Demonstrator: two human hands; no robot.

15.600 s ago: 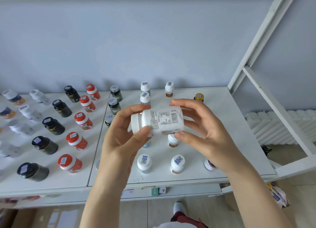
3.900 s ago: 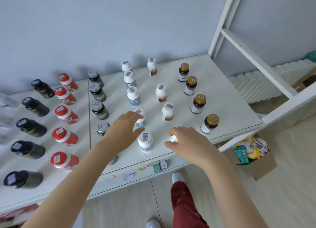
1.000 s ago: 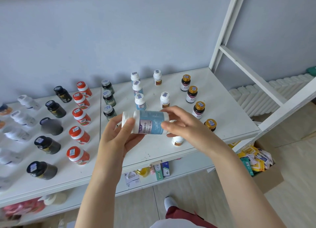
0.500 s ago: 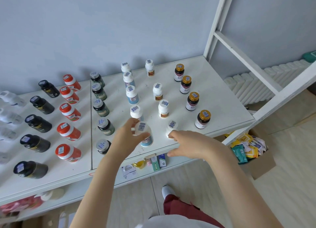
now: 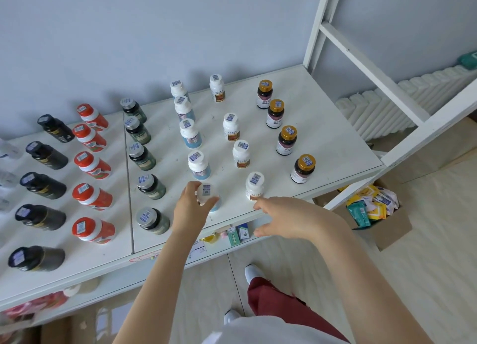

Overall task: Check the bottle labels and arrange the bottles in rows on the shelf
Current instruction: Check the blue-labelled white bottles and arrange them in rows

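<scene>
Placing step, I judge: the left hand (image 5: 192, 207) has its grip closed round the cap of the blue-labelled bottle (image 5: 207, 192), at the near end of the blue-labelled row (image 5: 198, 164) on the shelf (image 5: 322, 137). The bottle is upright, long axis vertical, cap up. The right hand (image 5: 289, 219) hovers with an open grip by the near edge. Next: seat the base in line, then release.

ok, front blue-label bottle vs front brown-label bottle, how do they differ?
The left hand grips the blue-label bottle; the brown-label bottle stands ungripped, the open right hand beside it. The blue-label bottle looks wider than the brown-label bottle. Both have white caps with barcode stickers.
</scene>
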